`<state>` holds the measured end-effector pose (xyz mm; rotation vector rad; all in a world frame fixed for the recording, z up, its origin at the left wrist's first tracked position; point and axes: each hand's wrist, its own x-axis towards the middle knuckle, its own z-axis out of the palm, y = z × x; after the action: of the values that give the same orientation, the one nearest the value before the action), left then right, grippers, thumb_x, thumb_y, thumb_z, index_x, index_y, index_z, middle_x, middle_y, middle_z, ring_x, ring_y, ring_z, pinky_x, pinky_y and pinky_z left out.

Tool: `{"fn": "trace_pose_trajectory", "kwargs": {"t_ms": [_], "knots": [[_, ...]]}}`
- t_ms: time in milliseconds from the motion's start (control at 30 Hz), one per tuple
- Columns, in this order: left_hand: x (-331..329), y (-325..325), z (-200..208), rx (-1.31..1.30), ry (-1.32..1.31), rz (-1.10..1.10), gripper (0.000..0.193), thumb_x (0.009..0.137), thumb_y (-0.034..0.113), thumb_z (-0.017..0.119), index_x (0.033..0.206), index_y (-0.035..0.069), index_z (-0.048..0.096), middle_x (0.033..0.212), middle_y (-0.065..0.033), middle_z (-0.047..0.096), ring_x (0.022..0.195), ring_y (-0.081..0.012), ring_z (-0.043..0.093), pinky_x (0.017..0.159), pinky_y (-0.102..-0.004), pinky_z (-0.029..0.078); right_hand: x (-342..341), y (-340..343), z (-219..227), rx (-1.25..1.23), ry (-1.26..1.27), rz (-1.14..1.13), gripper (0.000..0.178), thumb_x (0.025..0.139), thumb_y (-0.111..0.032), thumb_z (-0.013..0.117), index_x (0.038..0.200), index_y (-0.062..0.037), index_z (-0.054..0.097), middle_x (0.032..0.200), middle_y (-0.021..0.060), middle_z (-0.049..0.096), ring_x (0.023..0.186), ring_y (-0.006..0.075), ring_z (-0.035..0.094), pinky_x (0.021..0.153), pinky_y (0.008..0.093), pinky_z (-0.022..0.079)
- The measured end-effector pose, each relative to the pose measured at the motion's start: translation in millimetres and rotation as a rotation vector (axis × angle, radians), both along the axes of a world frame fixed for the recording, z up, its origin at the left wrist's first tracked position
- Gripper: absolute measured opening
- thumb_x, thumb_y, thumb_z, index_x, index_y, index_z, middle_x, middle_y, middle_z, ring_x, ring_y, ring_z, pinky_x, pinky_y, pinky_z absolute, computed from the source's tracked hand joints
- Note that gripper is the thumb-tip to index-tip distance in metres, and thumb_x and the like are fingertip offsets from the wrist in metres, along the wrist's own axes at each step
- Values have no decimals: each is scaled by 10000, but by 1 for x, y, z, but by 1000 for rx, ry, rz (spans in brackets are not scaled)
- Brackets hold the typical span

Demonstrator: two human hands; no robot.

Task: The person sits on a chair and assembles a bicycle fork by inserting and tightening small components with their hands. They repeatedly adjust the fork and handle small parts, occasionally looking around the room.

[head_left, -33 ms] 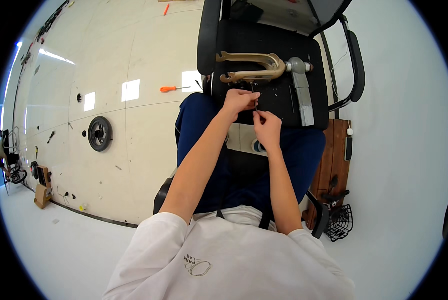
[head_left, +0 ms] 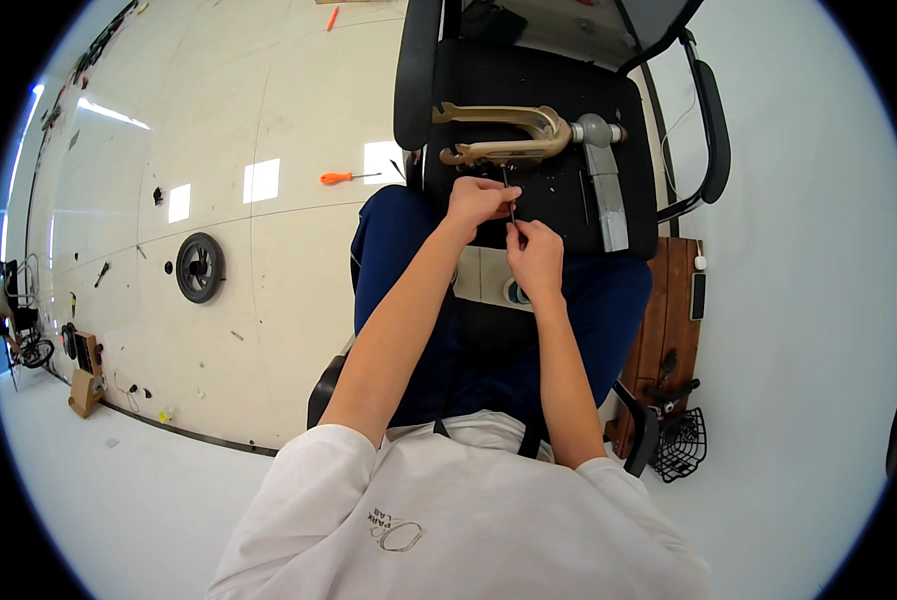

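Note:
A bronze-coloured bicycle fork (head_left: 514, 150) lies on the black seat of the chair in front of me, its two prongs toward the left. My left hand (head_left: 479, 201) is closed with thumb and fingers round a thin dark rod (head_left: 506, 176), just on the near side of the fork. The rod's far end reaches up to the fork's nearer prong; I cannot tell whether it sits in it. Below it, my right hand (head_left: 537, 258) pinches the near end of the same rod. The exact kind of rod is too small to make out.
A grey rectangular bar (head_left: 609, 205) lies by the fork's rounded grey end (head_left: 596, 131). Chair armrests (head_left: 419, 80) flank the seat. On the floor to the left are an orange-handled screwdriver (head_left: 339, 178) and a black wheel (head_left: 201, 267). At right stands a black wire basket (head_left: 680, 445).

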<state>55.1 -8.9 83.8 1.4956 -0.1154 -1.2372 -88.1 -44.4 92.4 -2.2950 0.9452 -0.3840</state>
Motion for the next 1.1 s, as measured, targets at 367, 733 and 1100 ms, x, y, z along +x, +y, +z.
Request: {"fn": "trace_pose_trajectory", "kwargs": {"t_ms": [367,733,1100], "knots": [[-3,-10,-1,-141,274,124,268,927,49,508,1154,-93,512,1045,-189,629,952,-251,645,850,-343,533,-11,-2,17,1147,-571,-358,366,873,-150,655,1166,38,543,877,108,636,718,169,638,615,303,544],[-1,-2,10,-16,56,-13,227,883,83,612,1019,-97,593,961,-174,646,855,-218,662,759,-310,561,2,4,13,147,-214,-96,140,856,-64,618,956,32,630,756,109,625,635,194,628,571,298,511],[-3,-7,-2,-78,154,154,221,860,4,605,1045,-111,570,876,-171,657,750,-218,677,659,-291,572,-2,12,14,845,-545,-299,307,874,-133,632,1110,45,550,894,131,635,735,217,664,641,303,554]]}}
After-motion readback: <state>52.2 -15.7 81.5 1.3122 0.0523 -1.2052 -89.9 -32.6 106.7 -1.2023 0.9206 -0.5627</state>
